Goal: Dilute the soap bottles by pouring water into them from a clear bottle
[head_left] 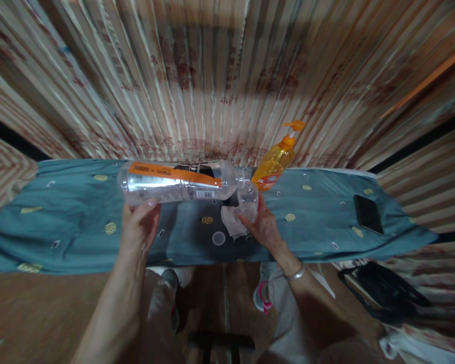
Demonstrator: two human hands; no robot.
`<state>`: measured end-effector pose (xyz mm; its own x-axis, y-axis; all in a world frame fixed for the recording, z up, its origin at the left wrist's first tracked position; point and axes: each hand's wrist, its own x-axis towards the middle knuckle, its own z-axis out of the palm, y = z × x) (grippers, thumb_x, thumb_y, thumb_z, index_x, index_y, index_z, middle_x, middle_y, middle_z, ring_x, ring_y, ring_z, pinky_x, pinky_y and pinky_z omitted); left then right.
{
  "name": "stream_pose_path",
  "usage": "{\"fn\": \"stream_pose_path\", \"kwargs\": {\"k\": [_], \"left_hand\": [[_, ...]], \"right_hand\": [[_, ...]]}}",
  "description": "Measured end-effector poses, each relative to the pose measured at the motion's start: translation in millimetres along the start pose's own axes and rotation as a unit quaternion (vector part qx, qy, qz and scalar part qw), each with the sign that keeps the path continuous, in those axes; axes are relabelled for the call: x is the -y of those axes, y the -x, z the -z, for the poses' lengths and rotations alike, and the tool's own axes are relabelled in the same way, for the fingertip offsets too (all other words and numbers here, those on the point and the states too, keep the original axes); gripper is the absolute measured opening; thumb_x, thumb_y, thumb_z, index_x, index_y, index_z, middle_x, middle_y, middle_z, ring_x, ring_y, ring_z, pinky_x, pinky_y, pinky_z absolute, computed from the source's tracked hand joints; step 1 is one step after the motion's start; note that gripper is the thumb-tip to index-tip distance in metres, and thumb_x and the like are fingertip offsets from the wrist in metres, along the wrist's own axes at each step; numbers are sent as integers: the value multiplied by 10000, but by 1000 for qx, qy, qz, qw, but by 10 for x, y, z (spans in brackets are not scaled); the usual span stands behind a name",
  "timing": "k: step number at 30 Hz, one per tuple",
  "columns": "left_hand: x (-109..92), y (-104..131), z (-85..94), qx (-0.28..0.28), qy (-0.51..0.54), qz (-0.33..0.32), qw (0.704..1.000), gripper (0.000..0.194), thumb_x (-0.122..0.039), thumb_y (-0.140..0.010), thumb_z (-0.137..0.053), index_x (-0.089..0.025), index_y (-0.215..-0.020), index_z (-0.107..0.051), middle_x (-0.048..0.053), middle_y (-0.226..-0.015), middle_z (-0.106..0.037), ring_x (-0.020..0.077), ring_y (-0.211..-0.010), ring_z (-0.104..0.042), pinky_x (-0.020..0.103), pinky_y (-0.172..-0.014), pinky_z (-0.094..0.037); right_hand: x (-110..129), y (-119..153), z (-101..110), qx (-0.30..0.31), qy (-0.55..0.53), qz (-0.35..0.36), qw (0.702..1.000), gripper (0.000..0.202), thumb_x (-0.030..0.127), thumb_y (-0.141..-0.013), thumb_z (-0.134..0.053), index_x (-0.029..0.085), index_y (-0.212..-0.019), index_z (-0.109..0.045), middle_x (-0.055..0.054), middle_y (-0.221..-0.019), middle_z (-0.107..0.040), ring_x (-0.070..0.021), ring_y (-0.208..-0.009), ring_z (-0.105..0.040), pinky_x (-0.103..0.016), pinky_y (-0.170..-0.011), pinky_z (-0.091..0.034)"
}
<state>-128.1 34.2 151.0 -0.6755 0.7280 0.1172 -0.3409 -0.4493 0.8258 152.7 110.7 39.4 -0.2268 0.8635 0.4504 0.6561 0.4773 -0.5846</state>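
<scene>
My left hand (142,222) grips the base end of a large clear plastic bottle (174,183) with an orange and silver label. The bottle lies sideways in the air, its neck pointing right. My right hand (263,222) is closed round a small clear plastic container (247,198), held at the mouth of the bottle. Whether liquid passes between them I cannot tell. Just behind my right hand stands a yellow pump bottle (272,164) with an orange pump top. A white cloth or tissue (232,221) and a small round clear lid (219,238) lie below the container.
A teal patterned cloth (311,232) covers the narrow table. A black phone-like object (368,214) lies at its right end. Striped curtains (212,91) hang behind. On the floor at the right is a black bag (387,290). A dark stool edge (220,340) shows below.
</scene>
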Motion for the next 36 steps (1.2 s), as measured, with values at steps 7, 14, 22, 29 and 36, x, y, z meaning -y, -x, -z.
{"fn": "stream_pose_path", "kwargs": {"k": [7,14,22,29,36], "left_hand": [[7,-7,20,16,-8,2,1000,668,-188,-436,-912,-256,-1071,-712,2,-905,-772,239,-965,-729,372,-960,-563],[-8,-1,0,13,10,3,1000,673,-142,-434,-881,-250,-1076,-710,-8,-927,-783,192,-873,-737,291,-846,-578],[-59,-3,-11,-14,12,52,998,543,-134,-369,-890,-223,-882,-734,-17,-777,-769,136,-690,-701,220,-665,-605],[-66,9,-2,-15,13,48,999,595,-146,-365,-908,-237,-929,-743,-31,-724,-749,138,-694,-706,210,-651,-608],[-52,9,3,1,19,33,999,649,-151,-397,-908,-253,-1014,-737,-25,-746,-758,143,-714,-710,212,-672,-608]], "right_hand": [[3,-7,-7,0,0,-3,1000,970,546,-846,-663,162,-1616,-214,-223,-1477,-572,-372,-1330,-607,-642,-1057,-534],[-24,-4,-19,-4,-6,12,1000,974,563,-858,-656,163,-1621,-204,-230,-1481,-566,-383,-1329,-605,-625,-1050,-543],[-50,5,-24,-13,2,31,999,990,585,-867,-644,161,-1630,-178,-235,-1471,-574,-374,-1317,-617,-616,-1042,-551],[-61,7,-30,-22,16,45,999,975,593,-882,-622,189,-1634,-152,-224,-1475,-575,-362,-1311,-624,-618,-1035,-556],[-46,2,-28,-14,6,29,999,972,612,-871,-625,141,-1616,-212,-236,-1479,-565,-367,-1337,-601,-601,-1084,-527]]}}
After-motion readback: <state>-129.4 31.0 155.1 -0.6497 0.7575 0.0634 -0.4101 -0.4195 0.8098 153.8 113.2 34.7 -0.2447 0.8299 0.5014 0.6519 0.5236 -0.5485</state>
